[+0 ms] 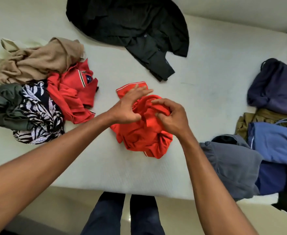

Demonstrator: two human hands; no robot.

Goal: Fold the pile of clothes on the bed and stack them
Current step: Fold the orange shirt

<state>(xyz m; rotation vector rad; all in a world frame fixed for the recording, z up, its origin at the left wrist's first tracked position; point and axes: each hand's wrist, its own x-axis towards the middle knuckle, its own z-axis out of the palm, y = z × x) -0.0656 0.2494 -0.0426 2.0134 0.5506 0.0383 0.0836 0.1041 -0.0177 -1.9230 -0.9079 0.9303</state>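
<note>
Bed sheet [207,92]: white cloth, matt; a fine ribbed weave is noted near the front edge. Red shirt [139,133]: matt knit cloth, heavily creased; a white woven stripe is seen along the trim. Second red shirt [75,89]: the same matt knit, with a striped collar and a small sewn label. Beige garment [37,60]: ribbed knit, soft and matt. Leaf-print garment [41,112]: thinner, smoother cloth. Black garment [131,22]: matt cloth, faintly striped; one small button is recorded. Grey folded garment [232,163]: matt, slightly fuzzy cloth. Floor [71,200]: smooth and glossy; a reflection is observed.
</note>
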